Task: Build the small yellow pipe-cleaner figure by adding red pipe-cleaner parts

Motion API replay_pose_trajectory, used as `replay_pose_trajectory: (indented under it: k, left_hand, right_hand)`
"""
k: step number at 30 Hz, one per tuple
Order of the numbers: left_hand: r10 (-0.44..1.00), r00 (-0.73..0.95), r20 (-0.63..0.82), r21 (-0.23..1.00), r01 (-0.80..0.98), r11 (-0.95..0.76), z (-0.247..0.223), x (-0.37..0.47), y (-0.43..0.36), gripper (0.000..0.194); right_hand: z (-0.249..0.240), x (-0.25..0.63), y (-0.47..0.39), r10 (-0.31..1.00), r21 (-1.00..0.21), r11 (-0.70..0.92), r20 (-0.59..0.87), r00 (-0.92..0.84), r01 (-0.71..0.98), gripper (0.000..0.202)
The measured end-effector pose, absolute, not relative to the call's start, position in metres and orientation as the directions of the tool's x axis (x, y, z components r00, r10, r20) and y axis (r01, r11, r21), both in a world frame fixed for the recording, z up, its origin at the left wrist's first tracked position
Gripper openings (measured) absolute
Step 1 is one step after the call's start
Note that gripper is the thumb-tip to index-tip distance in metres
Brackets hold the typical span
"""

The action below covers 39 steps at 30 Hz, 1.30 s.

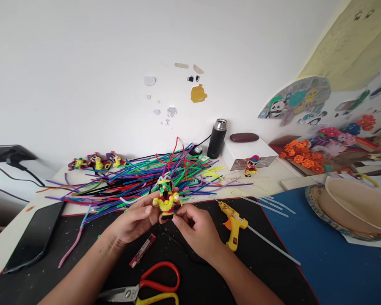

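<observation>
Two grips: left hand (141, 216) supporting the figurine (166, 200) from behind; right hand (200, 231) pinching near its base.
Figurine: between the hands, above the black mat (206, 290).
Long axis: roughly upright, neither hand clearly nearer.

A white table (224, 192) carries coloured pipe cleaners (130, 173), three figures (97, 163) together, a dark flask (216, 144), a white box (262, 148), a blue mat (320, 262) and a black mat (92, 237) bearing scissors (127, 293) and a yellow glue gun (233, 224).

1 maroon case (244, 137) is being supported by a white box (257, 149); 1 black flask (216, 143) is being seen upright beside that box.
</observation>
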<state>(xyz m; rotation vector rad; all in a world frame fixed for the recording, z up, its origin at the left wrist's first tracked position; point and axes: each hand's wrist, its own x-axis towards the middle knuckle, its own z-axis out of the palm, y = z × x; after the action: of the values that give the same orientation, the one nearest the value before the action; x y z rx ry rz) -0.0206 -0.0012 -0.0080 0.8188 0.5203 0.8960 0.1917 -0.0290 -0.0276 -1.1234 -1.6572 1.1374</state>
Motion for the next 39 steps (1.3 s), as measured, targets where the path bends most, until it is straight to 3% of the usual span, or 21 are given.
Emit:
replay_pose_trajectory:
  k: [4, 11, 19, 31, 39]
  left_hand:
    - [0.838, 0.54, -0.08, 0.814, -0.45, 0.368, -0.004, -0.019, 0.0, 0.067]
    - [0.893, 0.382, -0.237, 0.797, -0.45, 0.403, 0.0, -0.013, 0.004, 0.038]
    - [0.911, 0.32, -0.26, 0.764, -0.508, 0.397, 0.002, -0.015, 0.007, 0.031]
    - [0.926, 0.255, -0.278, 0.792, -0.485, 0.371, 0.0, -0.017, 0.01, 0.023]
    - [0.925, 0.243, -0.293, 0.799, -0.468, 0.377, -0.003, -0.016, 0.009, 0.024]
  right_hand:
    - [-0.027, 0.192, -0.03, 0.954, -0.949, 0.203, 0.135, -0.268, 0.242, 0.019]
    - [-0.029, 0.192, -0.029, 0.946, -0.925, 0.239, 0.153, -0.285, 0.296, 0.019]
    - [-0.028, 0.194, -0.03, 0.946, -0.926, 0.249, 0.169, -0.278, 0.283, 0.022]
    - [-0.032, 0.194, -0.033, 0.927, -0.932, 0.266, 0.177, -0.332, 0.246, 0.054]
    - [-0.033, 0.192, -0.032, 0.891, -0.805, 0.407, 0.247, -0.381, 0.431, 0.044]
